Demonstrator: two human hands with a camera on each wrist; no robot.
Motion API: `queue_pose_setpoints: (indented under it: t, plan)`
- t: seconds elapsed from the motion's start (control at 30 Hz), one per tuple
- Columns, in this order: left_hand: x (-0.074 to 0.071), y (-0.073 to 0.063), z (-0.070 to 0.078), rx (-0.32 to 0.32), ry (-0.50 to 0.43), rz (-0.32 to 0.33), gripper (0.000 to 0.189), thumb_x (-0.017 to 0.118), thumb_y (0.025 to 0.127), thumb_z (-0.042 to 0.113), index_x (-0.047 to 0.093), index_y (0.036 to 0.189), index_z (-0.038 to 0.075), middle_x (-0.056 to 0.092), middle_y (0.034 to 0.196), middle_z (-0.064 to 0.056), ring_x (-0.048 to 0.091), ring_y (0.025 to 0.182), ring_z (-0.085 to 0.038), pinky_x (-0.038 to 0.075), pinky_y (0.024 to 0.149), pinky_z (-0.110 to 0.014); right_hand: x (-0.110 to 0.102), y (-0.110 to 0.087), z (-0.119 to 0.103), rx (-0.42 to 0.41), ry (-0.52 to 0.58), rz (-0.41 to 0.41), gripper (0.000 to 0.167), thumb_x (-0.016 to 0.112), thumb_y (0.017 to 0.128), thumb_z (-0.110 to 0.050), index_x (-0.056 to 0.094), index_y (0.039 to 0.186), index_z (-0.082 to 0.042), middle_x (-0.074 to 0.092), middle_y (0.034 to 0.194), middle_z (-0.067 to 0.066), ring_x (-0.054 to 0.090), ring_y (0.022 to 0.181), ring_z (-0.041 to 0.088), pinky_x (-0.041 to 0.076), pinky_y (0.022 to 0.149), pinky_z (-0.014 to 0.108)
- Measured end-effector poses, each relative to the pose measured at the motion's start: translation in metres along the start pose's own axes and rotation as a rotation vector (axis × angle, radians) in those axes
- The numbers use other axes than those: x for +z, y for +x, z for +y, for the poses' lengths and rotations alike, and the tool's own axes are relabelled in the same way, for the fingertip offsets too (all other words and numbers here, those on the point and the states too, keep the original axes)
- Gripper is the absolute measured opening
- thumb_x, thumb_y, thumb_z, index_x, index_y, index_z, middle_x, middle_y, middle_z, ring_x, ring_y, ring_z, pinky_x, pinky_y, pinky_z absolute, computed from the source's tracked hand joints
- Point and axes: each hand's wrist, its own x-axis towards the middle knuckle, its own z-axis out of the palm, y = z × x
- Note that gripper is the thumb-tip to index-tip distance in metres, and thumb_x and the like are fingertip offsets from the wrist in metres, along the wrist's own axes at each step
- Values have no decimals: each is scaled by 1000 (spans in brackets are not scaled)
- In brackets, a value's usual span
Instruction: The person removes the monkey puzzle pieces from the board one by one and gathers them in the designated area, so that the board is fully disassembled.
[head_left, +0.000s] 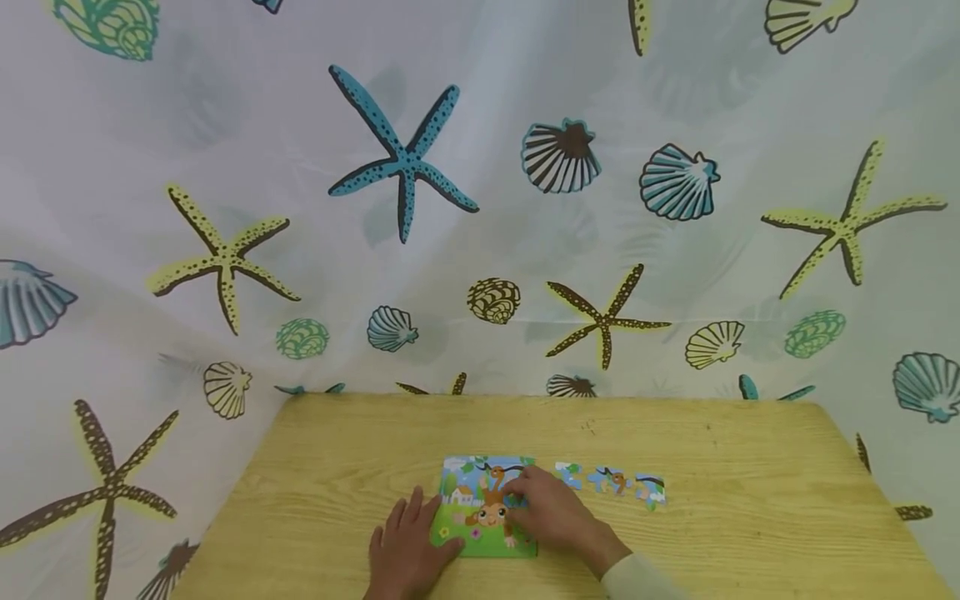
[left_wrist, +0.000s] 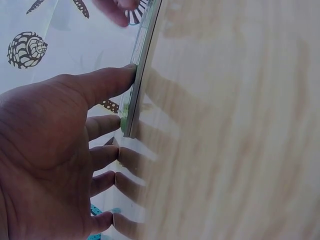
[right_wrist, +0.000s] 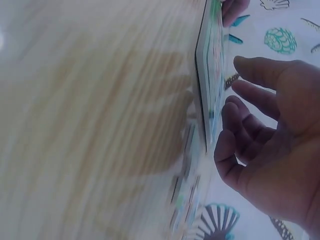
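Note:
A square jigsaw puzzle (head_left: 487, 546) with a cartoon monkey, a small house and green grass lies flat on the table. My left hand (head_left: 408, 546) rests at its left side; in the left wrist view the thumb and index finger touch the edge of the puzzle board (left_wrist: 134, 100), the other fingers stretched along the tabletop. Over the board's right part hovers my right hand (head_left: 558, 512). In the right wrist view its fingers bend loosely, with thumb and index tips apart and nothing visible between them. Loose puzzle pieces (head_left: 611, 481) lie right of the board.
The wooden table (head_left: 750, 500) carries the board and loose pieces. A white curtain (head_left: 480, 250) printed with starfish and shells hangs behind the table and along both sides. The loose pieces sit just beyond my right hand.

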Motion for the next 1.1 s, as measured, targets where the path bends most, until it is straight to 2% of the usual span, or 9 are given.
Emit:
queue_pose_setpoints:
  t: [0.07, 0.17, 0.27, 0.4, 0.53, 0.63, 0.87, 0.97, 1.1]
  plan:
    - [-1, 1, 1, -7, 0, -10, 76, 66, 83, 56, 46, 144, 16, 30, 158, -15, 26, 143, -44, 18, 109, -73, 5, 7, -5, 3, -15, -39, 33, 67, 91, -32, 67, 121, -17, 56, 114, -1, 55, 91, 7, 51, 75, 26]
    - [0, 1, 1, -12, 5, -15, 75, 66, 83, 56, 46, 144, 18, 30, 158, -14, 26, 144, -43, 18, 109, -73, 11, 15, -11, -4, -44, -85, 37, 66, 91, -37, 63, 123, -18, 51, 112, 0, 50, 87, 7, 47, 70, 23]
    - [0, 1, 2, -5, 1, -11, 75, 66, 83, 55, 46, 144, 18, 30, 158, -14, 26, 144, -43, 18, 109, -73, 13, 22, -16, -5, -83, -109, 32, 65, 91, -38, 61, 117, -20, 48, 108, 0, 46, 85, 9, 44, 67, 23]
    - [-1, 0, 2, 7, -17, -1, 74, 67, 83, 54, 47, 144, 17, 31, 158, -14, 25, 144, -43, 17, 109, -73, 13, 29, -22, 56, -80, -125, 30, 68, 89, -36, 61, 114, -20, 48, 111, 3, 47, 85, 10, 45, 66, 24]
    - [1, 0, 1, 4, -28, 1, 74, 68, 82, 54, 47, 144, 17, 30, 158, -14, 25, 144, -43, 16, 109, -74, 13, 32, -25, 120, -53, -115, 49, 73, 84, -35, 60, 127, -15, 50, 117, 7, 51, 88, 14, 50, 71, 30]
    - [2, 1, 0, 0, -28, -2, 75, 68, 82, 55, 47, 144, 17, 30, 158, -14, 25, 144, -43, 16, 108, -74, 13, 35, -26, 162, -8, -107, 63, 77, 80, -34, 56, 135, -12, 51, 115, 8, 53, 85, 15, 51, 73, 32]
    - [1, 0, -1, 1, -30, -2, 75, 67, 83, 55, 47, 144, 17, 30, 158, -14, 24, 144, -43, 16, 108, -74, 11, 44, -26, 241, 87, -112, 56, 83, 74, -22, 60, 124, -11, 51, 110, 9, 51, 85, 18, 52, 78, 38]
    - [0, -1, -1, 6, -35, -3, 75, 67, 83, 55, 46, 144, 17, 30, 158, -14, 24, 144, -43, 16, 109, -74, 10, 46, -27, 265, 114, -111, 55, 85, 72, -17, 59, 120, -11, 49, 106, 8, 50, 83, 20, 50, 74, 39]
    - [2, -1, -1, 11, -26, 4, 75, 67, 83, 56, 46, 144, 17, 30, 158, -14, 25, 144, -43, 17, 109, -74, 10, 48, -29, 254, 105, -105, 53, 86, 71, -15, 57, 117, -13, 51, 98, 3, 49, 78, 18, 46, 68, 35]
